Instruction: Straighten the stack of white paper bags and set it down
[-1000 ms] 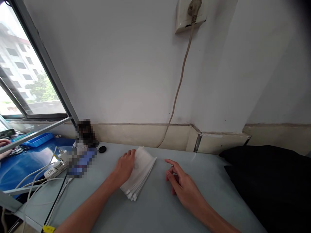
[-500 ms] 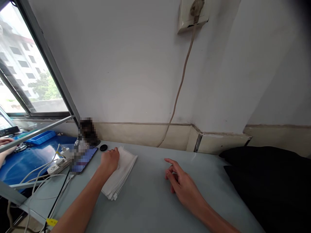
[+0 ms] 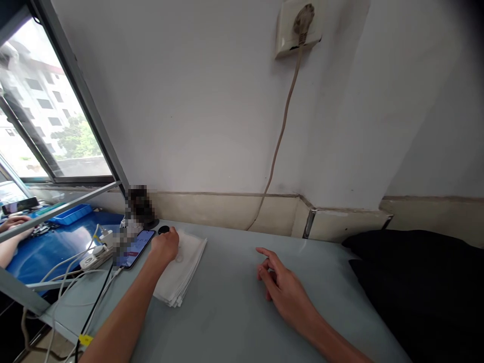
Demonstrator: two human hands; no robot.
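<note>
My left hand (image 3: 166, 246) is closed at the far left edge of a stack of white, see-through zip bags (image 3: 188, 262). Its fingertips are hidden behind the knuckles, but they seem to grip the bags' edge. The stack lies flat and slightly fanned on the grey table (image 3: 230, 307). Just beyond the hand sits a small round black disc (image 3: 164, 229), and a phone (image 3: 139, 248) with a lit screen lies to the left. Over the table on the right, my right hand (image 3: 279, 282) holds nothing, index finger extended and the others loosely bent.
A white power strip (image 3: 93, 258) with tangled cables lies at the left edge, beside a metal frame (image 3: 71, 194). Black cloth (image 3: 423, 287) covers the right side. A cord (image 3: 282, 131) runs down the wall. Another person's hand (image 3: 15, 222) rests by a blue tray (image 3: 71, 214).
My left hand has moved a little to the left, and the stack of bags has slid left with it. The right hand stays in place. The view has shifted slightly.
</note>
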